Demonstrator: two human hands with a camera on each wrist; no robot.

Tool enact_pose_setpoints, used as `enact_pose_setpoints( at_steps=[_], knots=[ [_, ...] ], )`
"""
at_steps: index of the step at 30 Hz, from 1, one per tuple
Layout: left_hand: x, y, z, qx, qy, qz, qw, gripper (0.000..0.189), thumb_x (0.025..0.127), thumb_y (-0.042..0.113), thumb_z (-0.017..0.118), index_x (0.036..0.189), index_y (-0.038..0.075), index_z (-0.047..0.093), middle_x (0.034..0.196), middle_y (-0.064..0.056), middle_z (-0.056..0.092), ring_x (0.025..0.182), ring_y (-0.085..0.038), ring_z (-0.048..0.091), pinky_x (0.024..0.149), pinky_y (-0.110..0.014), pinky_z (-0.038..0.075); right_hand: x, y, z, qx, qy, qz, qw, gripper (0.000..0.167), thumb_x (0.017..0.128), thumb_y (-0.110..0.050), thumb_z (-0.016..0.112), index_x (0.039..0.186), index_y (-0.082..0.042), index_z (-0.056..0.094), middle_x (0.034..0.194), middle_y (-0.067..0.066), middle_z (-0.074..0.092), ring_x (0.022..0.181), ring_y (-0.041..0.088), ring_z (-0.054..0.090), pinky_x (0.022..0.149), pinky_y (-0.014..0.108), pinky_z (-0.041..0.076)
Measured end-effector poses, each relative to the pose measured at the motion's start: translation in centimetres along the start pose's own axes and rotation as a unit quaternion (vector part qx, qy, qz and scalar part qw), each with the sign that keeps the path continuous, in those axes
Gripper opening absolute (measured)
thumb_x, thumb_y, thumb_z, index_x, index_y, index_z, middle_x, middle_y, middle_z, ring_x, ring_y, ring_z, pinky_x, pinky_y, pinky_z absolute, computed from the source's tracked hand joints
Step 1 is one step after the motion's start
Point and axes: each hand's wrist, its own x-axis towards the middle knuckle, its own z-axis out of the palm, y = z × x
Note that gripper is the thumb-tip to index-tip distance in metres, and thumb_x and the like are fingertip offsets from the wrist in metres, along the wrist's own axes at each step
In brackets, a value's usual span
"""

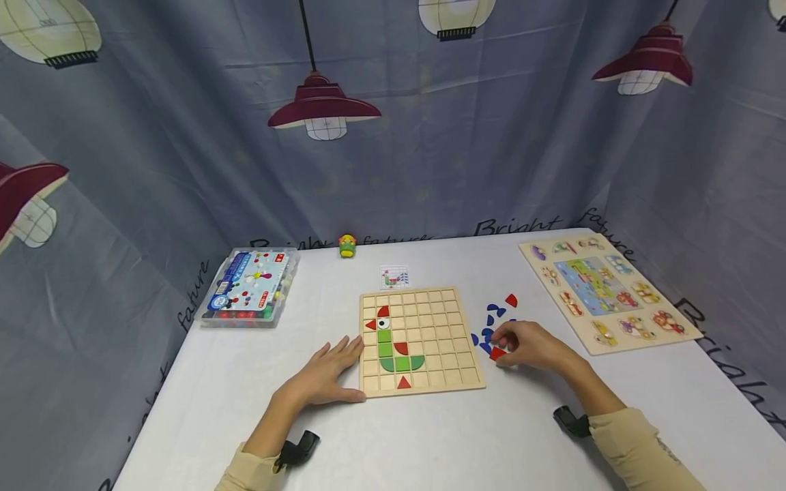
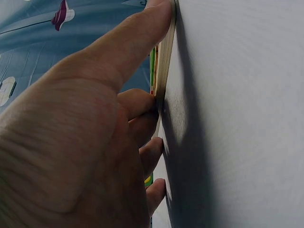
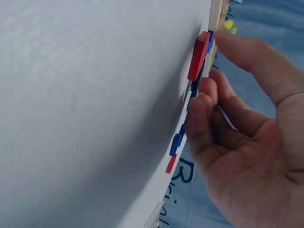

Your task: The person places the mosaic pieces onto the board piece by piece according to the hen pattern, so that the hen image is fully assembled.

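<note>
A wooden grid board (image 1: 442,341) lies on the white table. On its left part, red, green and white pieces form a bird-like figure, with a green square (image 1: 384,335), a round eye piece (image 1: 383,323) and a red triangle (image 1: 403,383) among them. My left hand (image 1: 325,375) rests at the board's left edge, fingers spread and thumb at the near corner. To the right of the board, my right hand (image 1: 533,344) reaches over loose blue pieces (image 1: 487,333) and a red piece (image 3: 198,56). Its thumb and fingers stand apart, and nothing visible is held between them.
A small picture card (image 1: 394,277) lies behind the board. A clear plastic case (image 1: 248,288) sits at the back left, a small toy figure (image 1: 346,246) near the far edge. A wooden picture puzzle (image 1: 608,293) occupies the right side. Another red piece (image 1: 511,300) lies beyond the blue ones.
</note>
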Motion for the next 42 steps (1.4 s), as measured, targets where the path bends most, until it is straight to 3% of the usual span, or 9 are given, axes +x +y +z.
enact_pose_setpoints(
  at_steps=[20,42],
  knots=[
    [-0.03,-0.1,-0.11,0.0,0.001,0.003,1.0,0.1,0.078,0.057,0.073,0.154,0.011,0.028,0.162,-0.004,0.024,0.152,-0.029,0.016,0.123,-0.054,0.011,0.02,0.41,0.16,0.001,-0.006,0.031,0.9995,0.032,0.068,-0.013,0.086,0.093,-0.006,0.067,0.079,0.0,0.059,0.073,0.012,0.05,0.058,0.019,0.043],
    [-0.05,-0.16,0.09,0.001,0.001,0.0,1.0,0.101,0.077,0.058,0.073,0.154,0.012,0.027,0.162,-0.003,0.023,0.152,-0.029,0.016,0.123,-0.054,0.011,0.19,-0.21,-0.02,-0.011,-0.017,0.019,0.9996,0.023,0.07,-0.01,0.083,0.089,-0.008,0.069,0.078,0.0,0.059,0.074,0.014,0.05,0.058,0.02,0.044]
  ],
)
